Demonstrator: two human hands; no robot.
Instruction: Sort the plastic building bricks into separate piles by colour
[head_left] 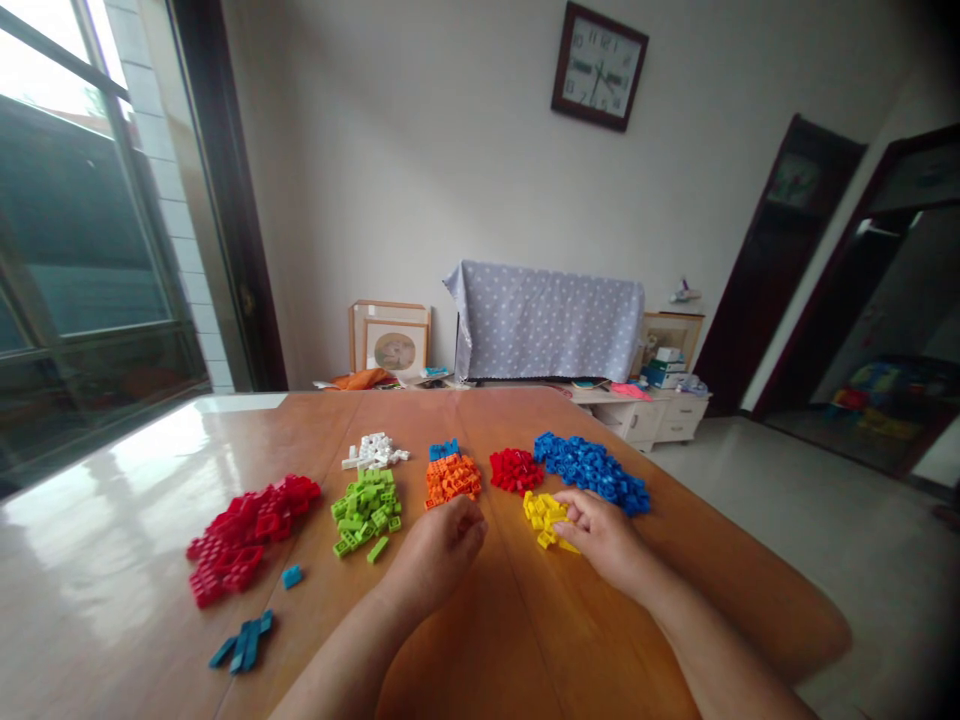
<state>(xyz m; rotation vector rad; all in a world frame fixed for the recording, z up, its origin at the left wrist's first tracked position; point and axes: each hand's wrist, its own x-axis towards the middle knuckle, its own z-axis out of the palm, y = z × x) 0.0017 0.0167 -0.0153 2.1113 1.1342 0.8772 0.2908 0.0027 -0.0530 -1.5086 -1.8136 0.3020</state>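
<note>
My left hand is closed, its fingers curled in just in front of the orange brick pile; whatever it may hold is hidden. At the right edge of the yellow brick pile, my right hand has its thumb and fingers closed around yellow building bricks. Red bricks lie right behind the yellow ones, and a long heap of blue bricks is beyond my right hand. Left of my left hand are lime green bricks, with white bricks behind them.
Dark pink bricks spread across the left of the wooden table. Nearer are several teal pieces and a single blue-teal brick. A small blue group sits behind the orange pile. The table's rounded edge is at right.
</note>
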